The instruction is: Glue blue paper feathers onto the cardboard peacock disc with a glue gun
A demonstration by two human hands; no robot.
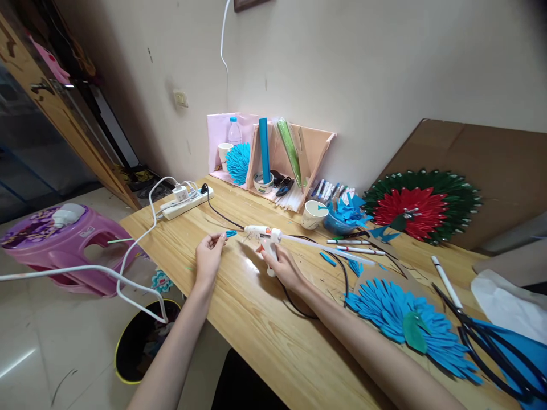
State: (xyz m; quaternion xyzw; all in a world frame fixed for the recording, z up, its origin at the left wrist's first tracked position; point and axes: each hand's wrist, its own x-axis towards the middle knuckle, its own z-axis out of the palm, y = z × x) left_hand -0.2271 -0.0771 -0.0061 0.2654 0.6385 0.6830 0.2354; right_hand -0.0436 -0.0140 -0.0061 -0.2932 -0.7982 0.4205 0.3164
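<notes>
My right hand (285,267) is wrapped round the handle of a white hot glue gun (258,232), whose nozzle points left. A long clear glue stick (325,249) sticks out of its back end. Just left of the nozzle, my left hand (209,253) pinches a small blue petal (231,233) between thumb and fingertips. Petal and nozzle are close, but I cannot tell whether they touch. To the right of my right arm lies a fan of blue petals (384,310) on cardboard, with a green piece (414,332) on top.
A power strip (188,203) with cables sits at the table's left edge. Large black scissors (482,336) lie at right. Behind are a paper cup (314,214), a bowl of blue scraps (337,222) and a pink organizer (316,149). A bin (123,347) stands on the floor.
</notes>
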